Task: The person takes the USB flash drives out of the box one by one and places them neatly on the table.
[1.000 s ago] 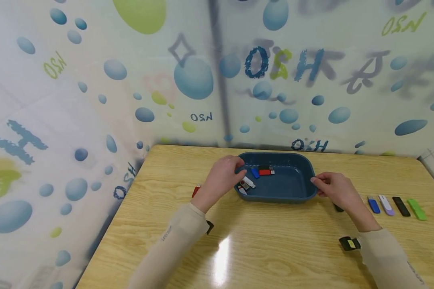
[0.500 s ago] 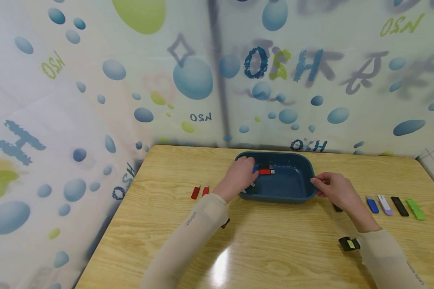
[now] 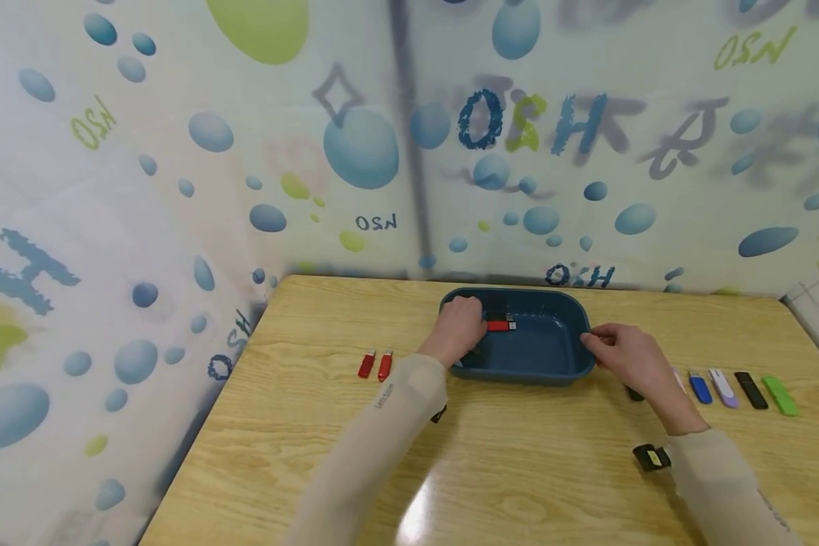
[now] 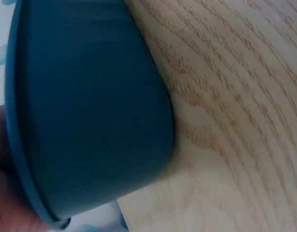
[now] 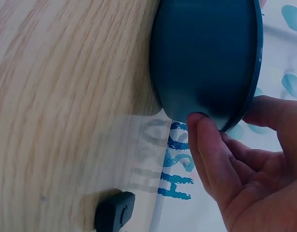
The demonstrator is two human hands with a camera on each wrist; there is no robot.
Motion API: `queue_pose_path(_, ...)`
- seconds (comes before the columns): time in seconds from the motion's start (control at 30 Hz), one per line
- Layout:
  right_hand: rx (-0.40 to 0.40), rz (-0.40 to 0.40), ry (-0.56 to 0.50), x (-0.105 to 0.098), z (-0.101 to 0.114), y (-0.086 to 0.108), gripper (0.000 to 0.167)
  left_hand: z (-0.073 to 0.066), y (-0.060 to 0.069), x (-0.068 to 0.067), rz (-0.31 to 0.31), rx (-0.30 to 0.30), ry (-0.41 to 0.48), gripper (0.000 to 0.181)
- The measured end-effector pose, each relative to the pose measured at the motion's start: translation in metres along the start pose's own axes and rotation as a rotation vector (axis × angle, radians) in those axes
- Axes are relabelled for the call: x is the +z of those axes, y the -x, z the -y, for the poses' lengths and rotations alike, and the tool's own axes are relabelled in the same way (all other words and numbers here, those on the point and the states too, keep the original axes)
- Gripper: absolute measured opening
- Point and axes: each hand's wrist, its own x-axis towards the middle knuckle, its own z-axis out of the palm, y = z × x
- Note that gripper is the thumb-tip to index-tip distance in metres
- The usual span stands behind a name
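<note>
A dark blue plastic box [image 3: 519,376] stands on the wooden table, holding several USB sticks. My left hand [image 3: 457,326] reaches over its left end, down among the sticks; its fingertips are hidden. In the left wrist view, the box wall [image 4: 90,121] covers most of that hand [image 4: 8,193]. A red USB stick [image 3: 498,326] and a black one [image 3: 497,316] lie just right of the left hand. My right hand [image 3: 624,356] pinches the box's right rim, thumb over the edge and fingers against the outer wall [image 5: 206,58].
Two red USB sticks, one [image 3: 366,364] beside the other [image 3: 385,366], lie left of the box. On the right are a blue stick [image 3: 700,387], a white-purple one [image 3: 723,388], a black one [image 3: 751,390] and a green one [image 3: 780,396]. A patterned curtain [image 3: 355,250] hangs behind the table.
My left hand has moved from the box's left rim down into it, over the sticks there. A second red stick on the table has come into view. The right hand keeps its pinch.
</note>
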Motion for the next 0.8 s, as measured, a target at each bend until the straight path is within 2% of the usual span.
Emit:
queue_pose_path(0.5,-0.028,0.006,0.014,0.001,0.004,-0.001,0.041,-0.007,-0.015,0.014,0.004,-0.088,-0.027,0.025)
queue_pose_path(0.8,-0.025,0.013,0.015,0.001,0.004,-0.002,0.041,-0.009,-0.015,0.015,-0.019,-0.07,-0.056,0.02)
